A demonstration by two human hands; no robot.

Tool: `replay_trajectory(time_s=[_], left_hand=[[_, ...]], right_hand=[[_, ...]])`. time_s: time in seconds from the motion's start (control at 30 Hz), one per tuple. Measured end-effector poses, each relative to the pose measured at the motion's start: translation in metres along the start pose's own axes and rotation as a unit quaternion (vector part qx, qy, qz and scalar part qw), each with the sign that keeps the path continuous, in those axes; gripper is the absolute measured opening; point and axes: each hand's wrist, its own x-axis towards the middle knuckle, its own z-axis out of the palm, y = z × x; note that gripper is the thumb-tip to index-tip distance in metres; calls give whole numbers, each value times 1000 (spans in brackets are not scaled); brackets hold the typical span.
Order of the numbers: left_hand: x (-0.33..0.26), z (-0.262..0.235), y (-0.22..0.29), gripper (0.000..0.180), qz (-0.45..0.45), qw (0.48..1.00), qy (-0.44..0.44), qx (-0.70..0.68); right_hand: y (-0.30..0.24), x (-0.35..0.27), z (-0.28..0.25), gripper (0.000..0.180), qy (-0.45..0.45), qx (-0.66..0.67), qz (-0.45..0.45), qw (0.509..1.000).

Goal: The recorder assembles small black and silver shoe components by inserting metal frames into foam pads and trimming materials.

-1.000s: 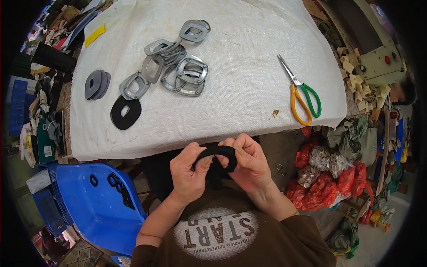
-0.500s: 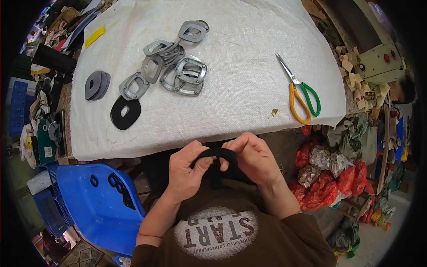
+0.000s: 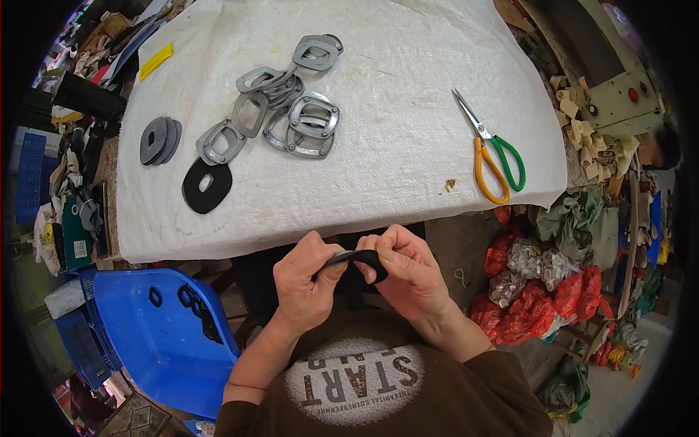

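Black rubbery ring [image 3: 360, 258] pinched between both hands, left [image 3: 306, 280] and right [image 3: 408, 273]; one scissors [image 3: 491, 156] lies apart.

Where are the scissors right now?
In the head view the scissors lie on the right side of the white cloth, near its front edge, well right of the pile of metal frames and untouched by either hand.
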Motion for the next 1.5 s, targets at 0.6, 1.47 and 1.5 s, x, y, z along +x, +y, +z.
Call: replay_trajectory(time_s=[0.6, 1.47, 1.5], left_hand=[[12, -5, 10, 10, 10, 997, -49, 51], [11, 1, 8, 15, -151, 974, -47, -161], [11, 4, 9, 16, -201, 940, -32, -272]], right_hand=[[-15, 5, -14, 17, -66, -141, 13, 988], [1, 5, -4, 11, 88, -488, -180, 850], [4, 6, -5, 14, 123, -396, -155, 897]])
